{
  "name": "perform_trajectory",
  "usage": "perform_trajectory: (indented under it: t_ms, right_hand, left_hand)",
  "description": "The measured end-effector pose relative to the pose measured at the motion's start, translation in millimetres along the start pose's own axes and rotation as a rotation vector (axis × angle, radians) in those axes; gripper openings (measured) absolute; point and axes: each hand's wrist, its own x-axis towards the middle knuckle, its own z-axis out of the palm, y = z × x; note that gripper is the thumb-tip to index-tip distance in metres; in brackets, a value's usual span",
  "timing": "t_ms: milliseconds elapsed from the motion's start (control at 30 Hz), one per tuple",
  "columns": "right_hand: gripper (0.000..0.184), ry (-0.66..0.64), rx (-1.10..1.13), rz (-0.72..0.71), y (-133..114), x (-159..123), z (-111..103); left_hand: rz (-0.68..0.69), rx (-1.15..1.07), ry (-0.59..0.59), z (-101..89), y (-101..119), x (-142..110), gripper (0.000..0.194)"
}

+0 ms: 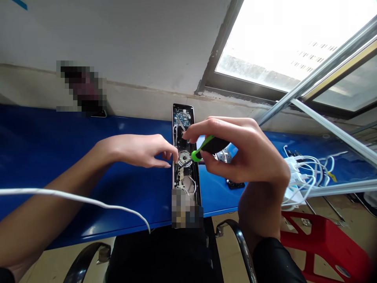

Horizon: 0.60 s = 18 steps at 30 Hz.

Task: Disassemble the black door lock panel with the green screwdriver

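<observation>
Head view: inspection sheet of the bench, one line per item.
Surface: blue tabletop.
Job's things: open electronic lock housing, exposed circuit board, round metal mechanism below it.
Clutter: small metal part and black item right of the housing; pixelated object at the back, unreadable.
Grippers: right hand grips a green-and-black screwdriver, shaft at the mechanism; left hand open, fingertips at the housing.
Cables: white cable across the foreground; white cable bundle with adapters at right.
Surroundings: window, metal rails, red plastic stool, chair arm.
</observation>
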Motion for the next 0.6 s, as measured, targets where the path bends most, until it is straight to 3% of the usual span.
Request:
perform_trajectory:
  t_ms: [133, 233, 300, 400, 500, 600]
  right_hand:
    - [0.024, -0.042, 0.001, -0.015, 1.0, 2.0, -7.2]
    - [0.02, -0.066, 0.016, -0.03, 4.2, 4.0, -12.1]
    - [0.021, -0.083, 0.031, -0.028, 7.8, 4.3, -14.7]
    - [0.022, -0.097, 0.052, -0.018, 13.9, 3.0, -17.4]
    - [0.022, -0.112, 0.069, -0.031, 19.0, 1.1, -18.7]
    - [0.03, -0.098, 0.07, -0.027, 22.7, 0.8, -18.7]
  left_hand:
    - [-0.218, -0.069, 0.082, 2.9, -5.6, 9.9, 0.041]
    - [-0.438, -0.284, 0.063, 12.5, -17.7, 23.6, 0.054]
    - [-0.439, -0.527, -0.031, 21.4, -27.4, 32.3, 0.059]
    - [-0.337, -0.838, -0.131, 33.1, -38.3, 41.1, 0.07]
    - [-0.278, -0.978, -0.035, 38.6, -41.6, 44.5, 0.073]
    - [-0.282, -0.975, 0.019, 37.9, -41.1, 44.9, 0.07]
